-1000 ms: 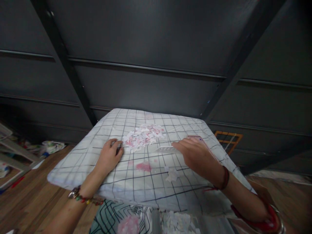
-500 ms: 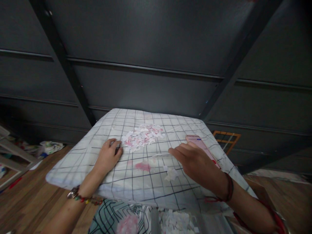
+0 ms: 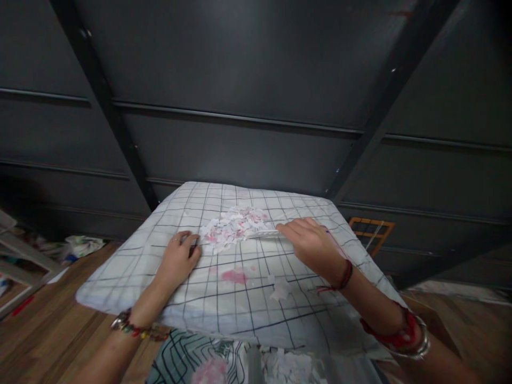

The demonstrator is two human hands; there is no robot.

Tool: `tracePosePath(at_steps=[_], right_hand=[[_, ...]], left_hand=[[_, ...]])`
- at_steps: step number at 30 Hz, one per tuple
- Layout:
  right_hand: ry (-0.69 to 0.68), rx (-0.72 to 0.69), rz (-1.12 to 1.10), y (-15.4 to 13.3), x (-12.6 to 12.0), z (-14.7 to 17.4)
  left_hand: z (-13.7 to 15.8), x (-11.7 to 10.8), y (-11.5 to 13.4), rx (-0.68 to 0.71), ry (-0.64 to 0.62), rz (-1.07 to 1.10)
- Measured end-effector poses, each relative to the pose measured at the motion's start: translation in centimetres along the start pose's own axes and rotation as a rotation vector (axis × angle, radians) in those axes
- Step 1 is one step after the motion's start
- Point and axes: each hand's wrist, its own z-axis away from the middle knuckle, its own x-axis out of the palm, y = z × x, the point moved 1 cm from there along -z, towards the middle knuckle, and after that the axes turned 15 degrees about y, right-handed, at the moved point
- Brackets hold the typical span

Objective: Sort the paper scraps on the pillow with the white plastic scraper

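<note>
The left hand (image 3: pixel 180 258) rests palm-down, fingers loosely parted; the right hand (image 3: pixel 314 245), angled inward, pinches a white tool (image 3: pixel 263 233).

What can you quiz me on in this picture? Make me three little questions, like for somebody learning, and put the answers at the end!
1. Pick one: which hand has the thin white tool in its grip?
A) the left
B) the right

2. True or false: the pile of paper scraps lies on the checked cloth.

3. Fill in the gap: the pink patch on the cloth is ____ to the person than the pile is.

Key:
1. B: the right hand holds it, while the left hand rests beside the pile.
2. True.
3. Nearer.
</note>
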Motion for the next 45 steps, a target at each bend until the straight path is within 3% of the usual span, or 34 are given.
tracePosePath(at_steps=[7,12,16,26,45], right_hand=[[-0.006,-0.042,-0.049,-1.0,1.2,-0.3],[-0.056,-0.060,-0.075,-1.0,0.5,-0.6],[-0.001,-0.044,-0.060,-0.9,0.1,-0.7],[0.029,-0.053,-0.007,-1.3,1.1,-0.8],[-0.040,-0.039,-0.001,-1.3,1.7,-0.6]], left_hand=[[0.1,0.1,-0.2,0.007,0.024,0.002],[0.1,0.0,-0.2,0.007,0.012,0.012],[0.0,0.0,-0.1,0.011,0.016,0.016],[0.1,0.1,-0.2,0.012,0.032,0.017],[0.0,-0.2,0.1,-0.024,0.018,0.031]])
